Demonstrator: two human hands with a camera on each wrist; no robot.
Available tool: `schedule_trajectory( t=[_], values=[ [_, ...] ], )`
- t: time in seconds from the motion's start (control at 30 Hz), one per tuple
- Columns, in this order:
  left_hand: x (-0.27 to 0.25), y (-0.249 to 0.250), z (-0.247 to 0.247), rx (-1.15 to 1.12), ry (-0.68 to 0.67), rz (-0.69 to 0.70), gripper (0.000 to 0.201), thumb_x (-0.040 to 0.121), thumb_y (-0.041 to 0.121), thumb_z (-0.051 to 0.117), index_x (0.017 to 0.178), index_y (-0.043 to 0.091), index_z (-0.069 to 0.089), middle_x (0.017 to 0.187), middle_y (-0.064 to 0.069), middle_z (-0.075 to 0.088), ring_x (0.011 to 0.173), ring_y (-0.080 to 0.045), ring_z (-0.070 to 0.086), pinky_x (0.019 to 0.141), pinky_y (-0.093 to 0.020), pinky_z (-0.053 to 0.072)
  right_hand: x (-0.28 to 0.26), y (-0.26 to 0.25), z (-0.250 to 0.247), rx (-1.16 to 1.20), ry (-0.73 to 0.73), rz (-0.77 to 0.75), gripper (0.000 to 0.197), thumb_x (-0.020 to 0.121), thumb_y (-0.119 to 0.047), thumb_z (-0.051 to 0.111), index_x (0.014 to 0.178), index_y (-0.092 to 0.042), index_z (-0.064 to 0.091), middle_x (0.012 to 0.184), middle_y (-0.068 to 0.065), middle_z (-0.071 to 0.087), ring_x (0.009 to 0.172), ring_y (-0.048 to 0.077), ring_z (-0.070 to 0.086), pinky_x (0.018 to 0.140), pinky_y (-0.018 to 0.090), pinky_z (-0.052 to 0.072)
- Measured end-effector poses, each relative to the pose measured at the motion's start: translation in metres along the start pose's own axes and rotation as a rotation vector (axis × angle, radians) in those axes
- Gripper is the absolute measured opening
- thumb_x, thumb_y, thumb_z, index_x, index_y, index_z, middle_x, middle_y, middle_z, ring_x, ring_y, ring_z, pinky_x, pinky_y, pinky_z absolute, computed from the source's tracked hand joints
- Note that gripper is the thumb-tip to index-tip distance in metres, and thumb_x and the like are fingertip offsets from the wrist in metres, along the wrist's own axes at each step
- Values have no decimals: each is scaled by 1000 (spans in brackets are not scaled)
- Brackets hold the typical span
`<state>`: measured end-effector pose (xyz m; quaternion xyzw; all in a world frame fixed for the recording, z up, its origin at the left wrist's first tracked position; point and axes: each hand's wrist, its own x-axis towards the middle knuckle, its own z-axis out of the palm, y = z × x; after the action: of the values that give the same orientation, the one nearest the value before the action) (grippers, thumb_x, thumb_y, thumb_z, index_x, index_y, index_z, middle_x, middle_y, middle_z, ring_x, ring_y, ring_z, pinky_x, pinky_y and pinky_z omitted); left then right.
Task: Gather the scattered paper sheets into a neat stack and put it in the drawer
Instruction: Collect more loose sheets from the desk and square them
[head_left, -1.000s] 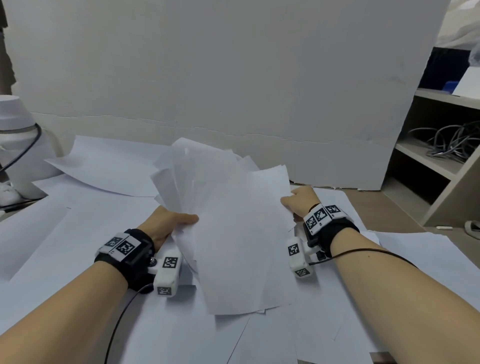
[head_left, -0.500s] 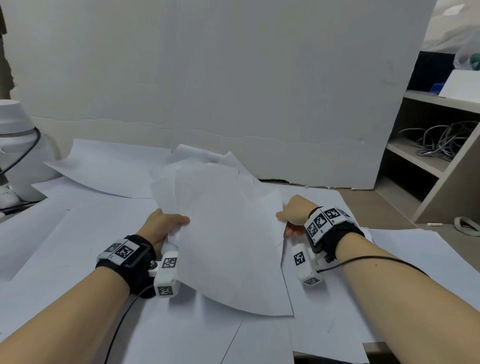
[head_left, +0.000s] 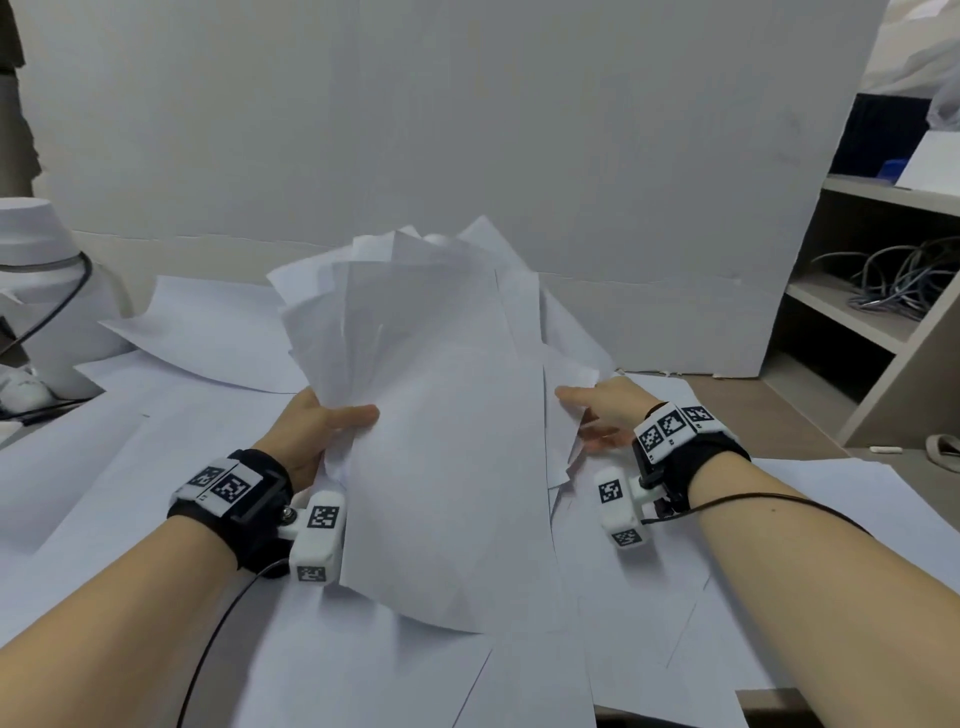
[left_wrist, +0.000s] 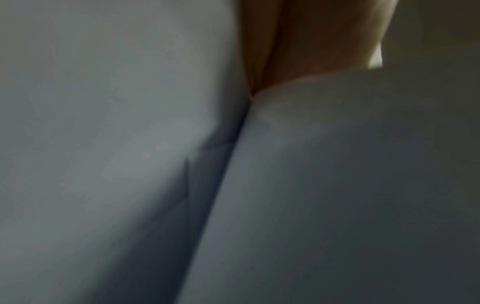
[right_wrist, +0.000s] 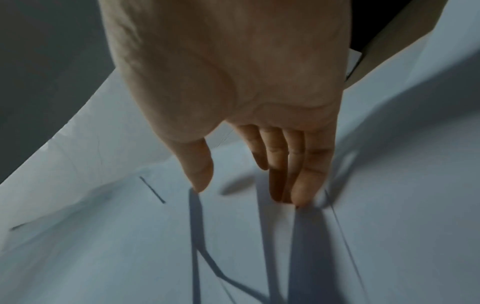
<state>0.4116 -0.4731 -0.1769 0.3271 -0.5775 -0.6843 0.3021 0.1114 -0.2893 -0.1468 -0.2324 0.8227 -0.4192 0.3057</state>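
My left hand (head_left: 332, 421) grips the left edge of a fanned bundle of white paper sheets (head_left: 441, 415), thumb on top, and holds it tilted up off the table. In the left wrist view paper (left_wrist: 337, 185) fills the picture and hides my fingers. My right hand (head_left: 592, 410) is at the bundle's right side, fingers straight. In the right wrist view my right hand (right_wrist: 249, 191) touches flat sheets (right_wrist: 130, 246) with straight fingertips. No drawer shows in any view.
Loose sheets (head_left: 156, 467) cover the table around both arms. A large white board (head_left: 467, 130) stands upright behind. A white appliance with a black cable (head_left: 36, 291) sits at the left. A shelf unit with cables (head_left: 883, 291) stands at the right.
The bundle has tipped up steeper and risen in my left hand. My right hand has come off its edge and now reaches out flat beside it.
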Motion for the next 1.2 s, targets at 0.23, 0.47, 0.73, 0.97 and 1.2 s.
schedule_trajectory(
  t=[0.23, 0.47, 0.73, 0.97, 1.2],
  values=[
    [0, -10, -2, 83, -39, -90, 17, 90, -9, 61, 106, -2, 61, 69, -6, 74, 60, -17, 71, 53, -28, 56, 16, -4, 5, -113, 177, -214, 18, 82, -11, 69, 72, -2, 57, 73, 19, 57, 66, 29, 58, 66, 42, 55],
    [-10, -6, -15, -15, -164, -113, 46, 76, -3, 76, 120, -2, 63, 101, -18, 75, 82, -30, 75, 64, -37, 60, 16, -30, 4, -26, 494, -376, 21, 93, -15, 60, 78, 0, 64, 66, 13, 56, 60, 30, 47, 54, 24, 40],
    [-12, -3, -5, 3, -178, -87, 32, 90, -6, 61, 121, 3, 63, 100, -15, 76, 82, -27, 75, 64, -34, 60, 30, -37, 39, 283, 372, -202, 18, 87, -14, 56, 72, -6, 48, 72, 10, 37, 71, 22, 36, 61, 30, 33],
    [0, -11, -3, -89, -1, -82, 32, 95, -3, 59, 127, 0, 60, 97, -16, 75, 79, -29, 73, 63, -37, 59, 17, -17, 47, 246, -55, 42, 39, 79, -19, 73, 112, 1, 64, 88, 19, 63, 76, 33, 61, 78, 40, 55],
    [-2, -6, 10, -17, -156, -234, 21, 97, 4, 62, 112, -10, 63, 114, -23, 69, 95, -35, 72, 82, -46, 60, 15, -19, 52, -327, 80, -213, 22, 73, -6, 78, 91, 5, 70, 94, 17, 74, 89, 32, 70, 78, 35, 55]
  ],
)
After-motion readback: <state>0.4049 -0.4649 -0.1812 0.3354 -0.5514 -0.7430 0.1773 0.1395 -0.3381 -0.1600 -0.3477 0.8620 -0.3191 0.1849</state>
